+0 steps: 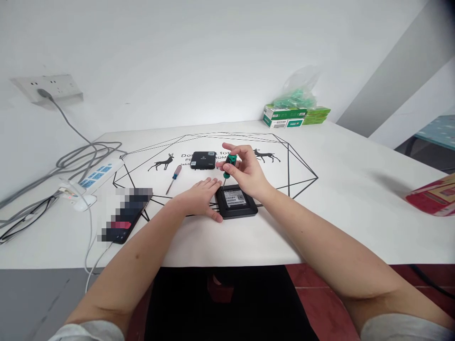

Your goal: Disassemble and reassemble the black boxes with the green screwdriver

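A small black box (237,202) with a white label lies on the white table (355,199) in front of me. My left hand (201,197) rests flat beside its left edge, fingers stretched out and touching it. My right hand (245,171) is closed around a green-handled screwdriver (229,164) held upright, its tip on the box's far left corner. A second black box (203,160) lies a little farther back. A red-and-blue-handled screwdriver (174,177) lies loose to its left.
A phone (126,215) on a cable lies at the left, near a white power strip (95,176) with grey cables (71,158). Green boxes and a plastic bag (295,111) sit at the table's far edge. A red carton (432,196) lies at the right.
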Tool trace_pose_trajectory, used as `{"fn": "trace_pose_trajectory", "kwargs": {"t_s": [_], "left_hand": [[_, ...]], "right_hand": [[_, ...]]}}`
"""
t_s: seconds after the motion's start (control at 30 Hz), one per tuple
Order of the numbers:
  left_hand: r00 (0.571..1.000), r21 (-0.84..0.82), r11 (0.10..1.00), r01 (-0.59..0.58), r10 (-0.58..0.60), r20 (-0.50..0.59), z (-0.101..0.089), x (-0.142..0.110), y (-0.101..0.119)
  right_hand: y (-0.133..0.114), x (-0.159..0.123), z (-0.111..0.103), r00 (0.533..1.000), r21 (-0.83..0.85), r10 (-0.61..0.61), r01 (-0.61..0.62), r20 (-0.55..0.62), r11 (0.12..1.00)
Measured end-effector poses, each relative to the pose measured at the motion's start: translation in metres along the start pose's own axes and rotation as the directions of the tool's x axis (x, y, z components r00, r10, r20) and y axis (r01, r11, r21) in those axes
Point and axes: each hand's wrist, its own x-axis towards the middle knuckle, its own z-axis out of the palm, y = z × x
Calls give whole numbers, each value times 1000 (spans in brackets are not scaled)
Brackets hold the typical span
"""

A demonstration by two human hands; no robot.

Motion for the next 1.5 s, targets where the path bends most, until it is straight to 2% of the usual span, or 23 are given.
{"fn": "trace_pose_trajectory", "kwargs": {"t_s": [0.13, 0.33, 0.4, 0.53, 0.73, 0.9, 1.07, 1.2, 1.37, 1.5], "left_hand": [[1000, 1, 1000, -4, 4, -6, 1, 1, -1], [1000, -6, 1000, -1, 1, 1, 2, 2, -2], [1000, -6, 1000, -4, 4, 1, 1, 2, -2], [1000, -7, 1000, -12, 12, -1, 0, 1, -1], [1000, -11, 1000, -13, 13, -9, 2, 1, -2], [1000, -13, 1000, -16, 16, -15, 2, 1, -2], [1000, -12, 1000, -24, 24, -17, 1, 1, -2], [1000, -22, 1000, -17, 17, -2, 1, 1, -3], [1000, -6, 1000, -3, 3, 1, 0, 0, -2], [1000, 8, 1000, 10, -10, 8, -1, -1, 1]], "right_hand": [[0, 0, 0, 999, -29, -42, 42, -14, 999], [-4, 0, -5, 994, -184, -106, 110, 32, 977], [-4, 0, -6, 993, -186, -114, 119, 39, 975], [-1, -1, -5, 992, -154, -128, 129, 15, 980], [1, 2, -4, 977, -294, -209, 185, -52, 938], [-7, 0, -3, 957, -339, -289, 263, -28, 903], [-8, 0, -5, 956, -356, -291, 259, -38, 898], [-2, 3, -5, 966, -299, -250, 219, -71, 929], [-1, 0, 1, 996, -36, -79, 77, -39, 996], [-3, -3, 4, 995, -16, -90, 89, -53, 996]]}}
